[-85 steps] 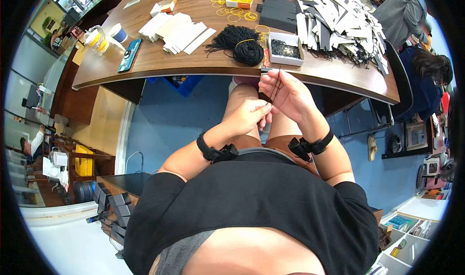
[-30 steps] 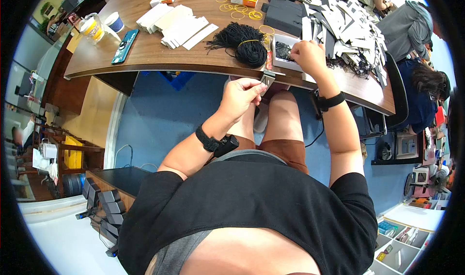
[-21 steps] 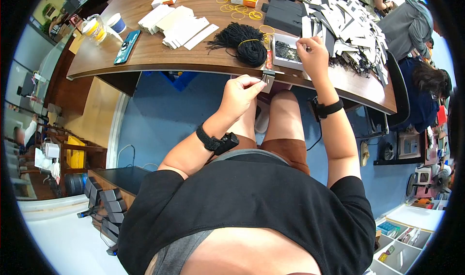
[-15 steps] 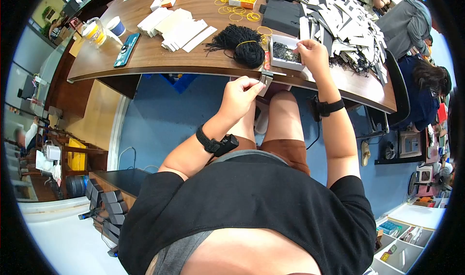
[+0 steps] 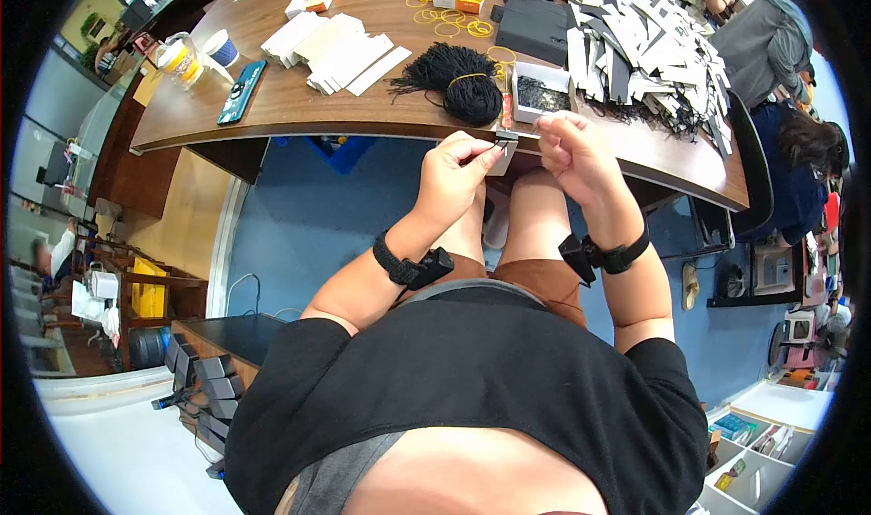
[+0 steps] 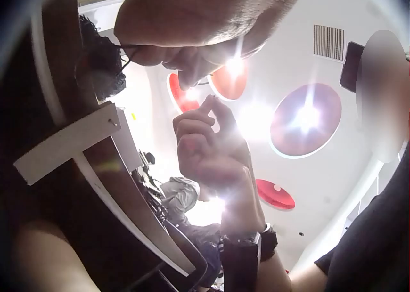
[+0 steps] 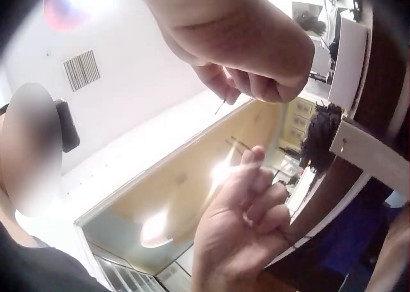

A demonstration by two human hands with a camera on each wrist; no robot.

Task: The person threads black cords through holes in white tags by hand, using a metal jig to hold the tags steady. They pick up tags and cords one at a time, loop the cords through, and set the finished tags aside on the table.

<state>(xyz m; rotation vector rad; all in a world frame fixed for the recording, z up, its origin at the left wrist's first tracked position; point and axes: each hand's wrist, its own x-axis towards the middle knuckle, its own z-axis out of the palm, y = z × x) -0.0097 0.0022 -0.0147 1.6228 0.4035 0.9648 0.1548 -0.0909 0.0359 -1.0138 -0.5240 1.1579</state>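
My left hand (image 5: 449, 177) pinches a thin black cord (image 7: 241, 144) between thumb and fingers, in front of the table edge; the cord's ends stick out past the fingertips in the right wrist view. My right hand (image 5: 583, 159) is raised just in front of the white box (image 5: 529, 114) of small dark pieces. Thumb and fingers of that hand pinch a thin, pin-like piece (image 7: 220, 106), too small to name. A gap separates the two hands. Close beyond the left fingertips, a pale flat bar (image 6: 67, 143) with a small peg juts from the table edge.
On the table (image 5: 272, 116) lie a black cord bundle (image 5: 472, 99), stacked white strips (image 5: 337, 57), a large heap of black and white tags (image 5: 649, 52), yellow rubber bands (image 5: 445, 20) and a phone (image 5: 241, 93). Two cups stand at the left. Other people are at the right.
My right hand reached into the white box, then lifted out and came back toward me and the left hand. The left hand kept pinching the cord near the bar.
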